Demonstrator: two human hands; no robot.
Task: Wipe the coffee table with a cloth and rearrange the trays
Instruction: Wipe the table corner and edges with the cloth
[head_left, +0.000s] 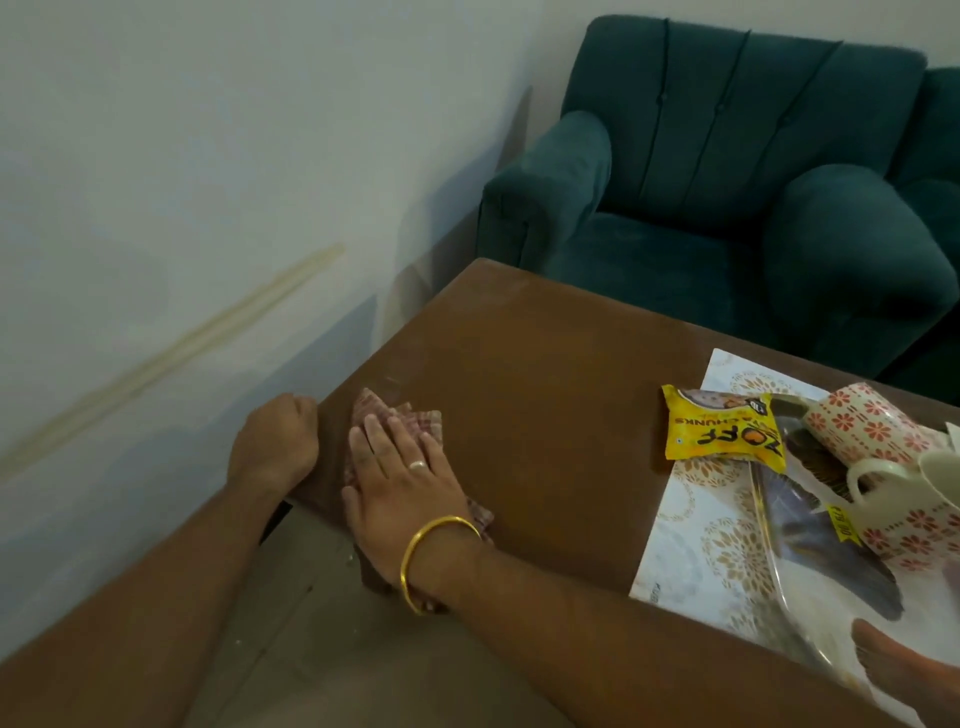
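Pressing flat on the cloth (397, 415), the right hand (400, 483) lies palm down with its fingers spread and straight, pinning the fabric to the coffee table (545, 395) near the table's left edge. A ring sits on one finger and a gold bangle (434, 551) circles the wrist. The cloth is a crumpled, pinkish patterned rag; its long axis runs roughly along the table's left edge, from beyond the fingertips back under the palm to a corner showing by the wrist.

Just beside it, the left hand (275, 441) is curled into a loose fist, resting against the table's left edge, off the tabletop; it grips nothing that can be seen.

The tabletop is brown and faintly dusty, with pale scuffs near the cloth. Well apart from the hands, on the right side of the table, a white tray (675, 545) with gold floral medallions lies flat, its long axis running diagonally from the far side toward the near right corner. On it rest a yellow snack packet (722, 434), two red-flowered mugs (857, 426) tipped on their sides, and a clear packet of dark contents (815, 540). A bare foot (904, 670) shows at the lower right. Beyond the table stands a teal armchair (727, 182), against a pale wall (208, 156).
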